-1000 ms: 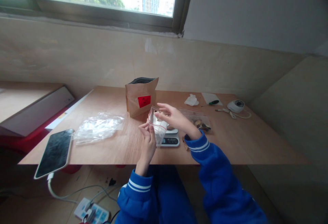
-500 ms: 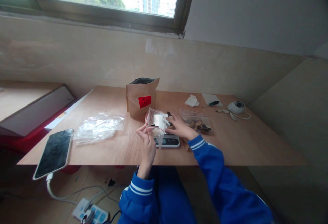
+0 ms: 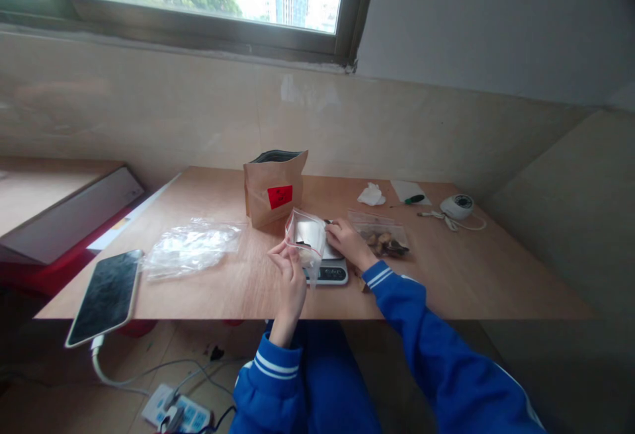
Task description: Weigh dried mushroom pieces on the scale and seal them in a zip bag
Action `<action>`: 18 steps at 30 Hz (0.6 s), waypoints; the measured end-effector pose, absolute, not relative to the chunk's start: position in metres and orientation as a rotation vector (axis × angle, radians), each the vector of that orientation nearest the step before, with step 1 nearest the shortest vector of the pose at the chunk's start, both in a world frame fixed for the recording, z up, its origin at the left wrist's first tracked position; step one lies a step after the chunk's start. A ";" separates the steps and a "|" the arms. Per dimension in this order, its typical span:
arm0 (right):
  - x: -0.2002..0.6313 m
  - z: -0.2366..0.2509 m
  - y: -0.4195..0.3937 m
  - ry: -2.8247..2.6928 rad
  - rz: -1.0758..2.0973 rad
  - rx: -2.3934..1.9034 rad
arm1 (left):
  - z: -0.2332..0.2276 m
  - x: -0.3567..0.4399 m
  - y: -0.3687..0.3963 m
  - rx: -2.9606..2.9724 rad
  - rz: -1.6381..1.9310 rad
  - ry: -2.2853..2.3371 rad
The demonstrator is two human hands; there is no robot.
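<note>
A clear zip bag (image 3: 311, 259) with a red-edged mouth is pinched in my left hand (image 3: 292, 278), its mouth spread and tilted. Through the plastic shows a white, cup-like object (image 3: 310, 233), with a small dark piece at its lower edge; whether it sits inside or behind the bag I cannot tell. My right hand (image 3: 346, 241) is closed beside that object, a dark bit at its fingertips; what it grips is hidden. Under both hands lies a white kitchen scale (image 3: 335, 273), partly covered by the bag.
Behind stands an open brown paper pouch (image 3: 272, 186) with a red label. Clear plastic bags (image 3: 193, 249) and a phone (image 3: 104, 295) lie left. To the right are a bag of dried pieces (image 3: 384, 242), crumpled tissue (image 3: 372, 194), a screwdriver (image 3: 415, 200) and a white camera (image 3: 456, 207).
My right hand's fingers have drawn together from a spread pose beside the white object. The bag and my left hand have shifted slightly right.
</note>
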State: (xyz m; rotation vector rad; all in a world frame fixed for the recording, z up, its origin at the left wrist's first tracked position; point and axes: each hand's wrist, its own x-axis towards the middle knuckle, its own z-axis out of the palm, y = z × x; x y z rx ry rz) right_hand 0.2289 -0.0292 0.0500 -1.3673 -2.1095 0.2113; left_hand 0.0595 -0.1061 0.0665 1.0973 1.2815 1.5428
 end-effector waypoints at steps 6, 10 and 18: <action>0.212 0.122 -0.047 -1.505 0.380 -1.253 | 0.062 0.061 -0.104 1.123 1.519 1.296; 0.193 0.165 -0.054 -1.498 0.802 -1.293 | 0.063 0.067 -0.105 1.139 1.560 1.291; 0.177 0.172 -0.069 -1.739 0.816 -1.239 | 0.066 0.071 -0.111 1.131 1.611 1.345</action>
